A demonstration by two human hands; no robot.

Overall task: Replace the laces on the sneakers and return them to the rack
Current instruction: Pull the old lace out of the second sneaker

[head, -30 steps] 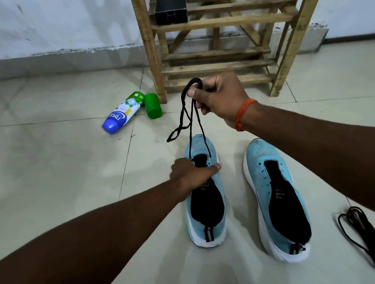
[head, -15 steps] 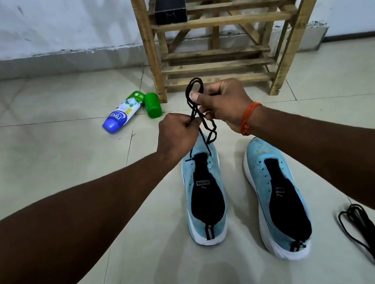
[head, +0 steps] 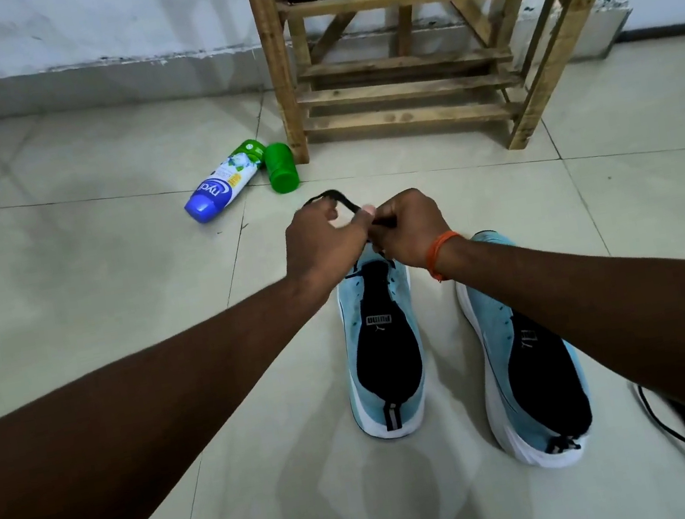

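Fingers [head: 364, 212] of left hand [head: 322, 246] and right hand [head: 410, 225] pinch a thin black shoelace [head: 336, 194] above the toe of the left pale-blue knit sneaker [head: 404, 317], probably keeping its end near the eyelets.

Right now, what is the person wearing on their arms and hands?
Both arms are bare, with no sleeves in view. The right hand has an orange thread band tied round its wrist, with a short loose end hanging. The left hand has no band, watch or glove.
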